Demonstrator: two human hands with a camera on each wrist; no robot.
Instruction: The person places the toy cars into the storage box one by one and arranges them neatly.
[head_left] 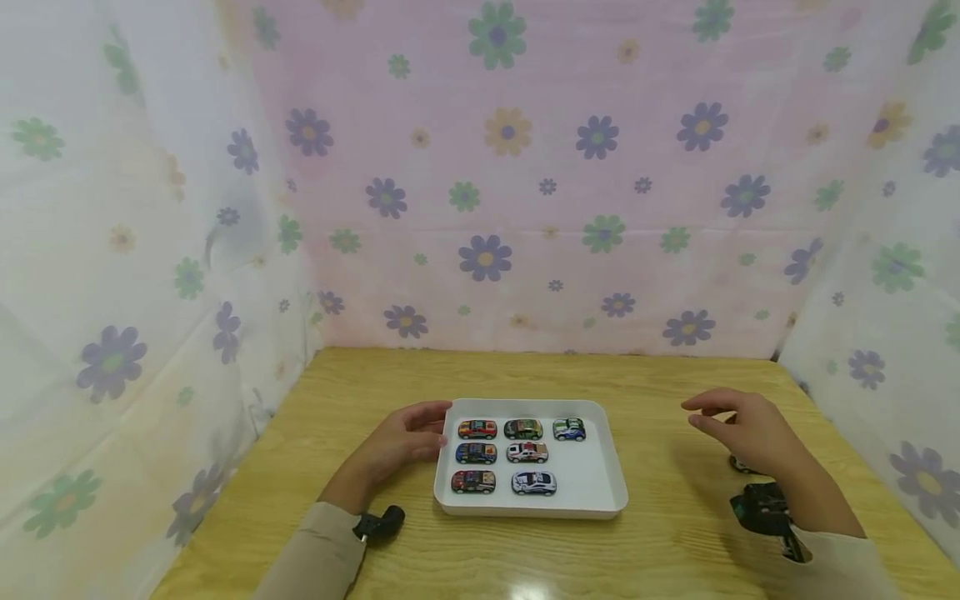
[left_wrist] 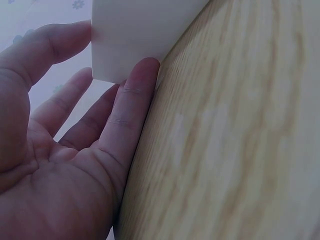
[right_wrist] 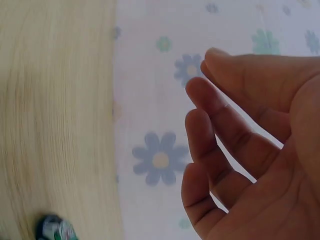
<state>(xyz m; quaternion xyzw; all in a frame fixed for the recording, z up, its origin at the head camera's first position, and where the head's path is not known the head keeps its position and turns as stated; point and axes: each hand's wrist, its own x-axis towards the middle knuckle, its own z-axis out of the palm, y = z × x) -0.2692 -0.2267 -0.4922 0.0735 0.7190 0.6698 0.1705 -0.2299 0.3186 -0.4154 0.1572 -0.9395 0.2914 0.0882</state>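
A white tray (head_left: 600, 475) sits mid-table and holds several toy cars in three rows, among them an orange one (head_left: 477, 429), a green-and-white one (head_left: 569, 429) and a white-and-blue one (head_left: 534, 482). My left hand (head_left: 433, 427) rests against the tray's left wall (left_wrist: 140, 35) with straight fingers (left_wrist: 135, 100) and the thumb near the rim. To the tray's right, above the table, my right hand (head_left: 708, 414) hovers with loosely bent fingers (right_wrist: 215, 115) and holds nothing. Another small car (head_left: 738, 464), greenish and dark (right_wrist: 55, 230), lies on the table, half hidden under that hand.
The wooden table (head_left: 675, 550) is walled in on three sides by flowered cloth (head_left: 525, 208). Black wrist cameras sit on both forearms, left (head_left: 378, 523) and right (head_left: 765, 508). Bare wood surrounds the tray.
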